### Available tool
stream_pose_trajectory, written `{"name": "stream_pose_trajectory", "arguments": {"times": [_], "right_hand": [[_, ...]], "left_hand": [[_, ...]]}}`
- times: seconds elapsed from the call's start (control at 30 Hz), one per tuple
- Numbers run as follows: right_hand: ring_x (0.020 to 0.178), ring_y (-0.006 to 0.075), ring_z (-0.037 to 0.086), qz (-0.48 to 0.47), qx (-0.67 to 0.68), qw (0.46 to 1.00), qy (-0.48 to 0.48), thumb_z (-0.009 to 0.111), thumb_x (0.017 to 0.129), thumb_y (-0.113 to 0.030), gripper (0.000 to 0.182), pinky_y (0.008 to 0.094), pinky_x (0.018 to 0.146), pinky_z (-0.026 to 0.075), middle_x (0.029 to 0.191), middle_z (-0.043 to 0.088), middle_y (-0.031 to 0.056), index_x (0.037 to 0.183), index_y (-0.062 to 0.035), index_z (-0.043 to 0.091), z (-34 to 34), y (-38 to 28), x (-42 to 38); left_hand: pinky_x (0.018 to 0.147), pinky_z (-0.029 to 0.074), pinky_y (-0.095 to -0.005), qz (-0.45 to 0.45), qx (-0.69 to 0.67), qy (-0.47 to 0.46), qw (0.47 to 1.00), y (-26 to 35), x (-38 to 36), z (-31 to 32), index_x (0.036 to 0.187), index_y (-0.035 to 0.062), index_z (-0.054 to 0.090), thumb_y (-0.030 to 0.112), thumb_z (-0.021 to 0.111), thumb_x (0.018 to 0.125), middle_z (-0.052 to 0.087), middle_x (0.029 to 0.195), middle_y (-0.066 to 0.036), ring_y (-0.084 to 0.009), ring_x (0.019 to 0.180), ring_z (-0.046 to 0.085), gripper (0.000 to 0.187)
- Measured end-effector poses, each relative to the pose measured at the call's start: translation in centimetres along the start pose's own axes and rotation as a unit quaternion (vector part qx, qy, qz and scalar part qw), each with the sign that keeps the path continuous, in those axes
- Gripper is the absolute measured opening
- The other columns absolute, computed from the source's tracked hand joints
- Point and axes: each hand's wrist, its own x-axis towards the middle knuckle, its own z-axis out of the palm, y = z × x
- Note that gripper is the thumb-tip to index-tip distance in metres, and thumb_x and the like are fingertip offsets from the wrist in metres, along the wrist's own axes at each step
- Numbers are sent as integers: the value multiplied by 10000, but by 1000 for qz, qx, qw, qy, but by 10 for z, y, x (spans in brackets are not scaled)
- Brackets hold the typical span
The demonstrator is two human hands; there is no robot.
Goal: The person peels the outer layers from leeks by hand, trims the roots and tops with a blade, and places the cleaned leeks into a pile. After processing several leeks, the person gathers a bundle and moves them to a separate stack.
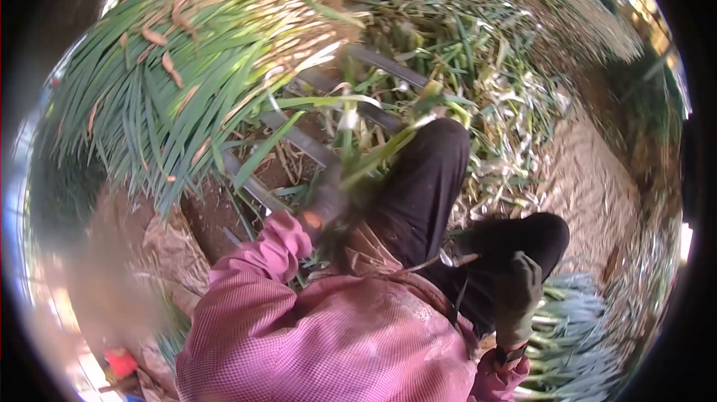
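Observation:
My left hand (pixel 328 197), in a dark glove, is smeared by motion beside my knee. Green leaves (pixel 373 156) cross right by it, but whether its fingers hold them is hidden by the blur. On the right, my right hand (pixel 519 290) wears a grey-green glove and rests by my other thigh, its fingers closed around a small knife (pixel 455 259) whose tip points left. A large pile of long green onions (pixel 149 96) lies at the upper left, roots toward the middle.
Dark metal bars (pixel 302 144) stick out between the pile and my legs. Loose leaves and peelings (pixel 478 88) cover the ground ahead. More onions (pixel 579 327) lie at the lower right, near brown sheeting (pixel 590 185). Something red (pixel 120 362) is at the lower left.

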Motion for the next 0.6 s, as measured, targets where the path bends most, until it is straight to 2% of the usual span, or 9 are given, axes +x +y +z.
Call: {"name": "stream_pose_trajectory", "arguments": {"times": [0.1,0.17,0.27,0.3,0.4,0.43,0.47,0.53,0.6], "right_hand": [[965,375,598,-120,-15,988,-96,684,723,-70,425,464,806,493,1059,616,173,1130,-30,565,29,-19,62],[968,365,599,-125,40,982,-133,675,709,-58,418,462,786,495,1070,616,177,1111,-35,565,50,-23,87],[960,366,601,-176,53,969,-164,676,702,-58,447,464,774,500,1085,611,177,1130,-32,551,81,-40,131],[949,367,603,-203,43,963,-172,671,697,-45,486,468,786,502,1099,603,179,1160,-15,527,94,-47,145],[1117,405,536,-254,62,940,-220,702,676,-105,637,471,965,447,1198,557,213,1265,12,488,134,-72,186],[1117,389,543,-282,58,935,-207,632,726,-155,532,477,919,469,1176,554,195,1224,-12,510,146,-92,201],[1140,396,525,-329,46,918,-215,649,721,-166,581,484,951,447,1206,542,204,1256,-4,490,162,-107,214],[1186,411,491,-420,20,878,-228,683,711,-188,683,496,1017,402,1266,516,222,1321,13,451,203,-129,236],[1216,412,468,-499,-26,844,-197,676,725,-218,712,490,1020,398,1316,481,236,1351,7,420,251,-156,245]], "left_hand": [[772,485,-383,93,145,234,957,-91,65,-25,1268,58,510,217,672,828,614,1012,-174,-313,894,597,495],[756,490,-341,23,244,239,940,-87,108,-81,1243,74,534,298,652,858,624,973,-128,-258,855,603,460],[941,462,-440,-79,343,122,928,-128,152,-139,1354,34,414,434,724,752,600,1134,-246,-416,1058,583,786],[960,447,-448,-74,383,85,917,-135,154,-149,1341,25,407,551,700,729,547,1201,-253,-410,1124,544,858],[989,423,-457,-174,384,84,903,-139,158,-120,1346,30,410,577,701,719,452,1315,-258,-382,1227,476,882],[990,417,-467,-165,379,84,906,-147,158,-111,1351,39,409,603,698,714,425,1333,-259,-378,1232,464,898],[991,411,-478,-158,375,81,910,-156,153,-100,1356,48,409,629,694,709,397,1352,-260,-375,1238,452,915],[1008,389,-473,-150,144,104,973,-146,136,-79,1417,85,371,586,678,764,431,1307,-255,-378,1186,464,878],[876,458,-429,112,125,139,976,-79,95,-90,1407,59,420,238,574,893,508,1256,-246,-344,1019,557,566]]}}
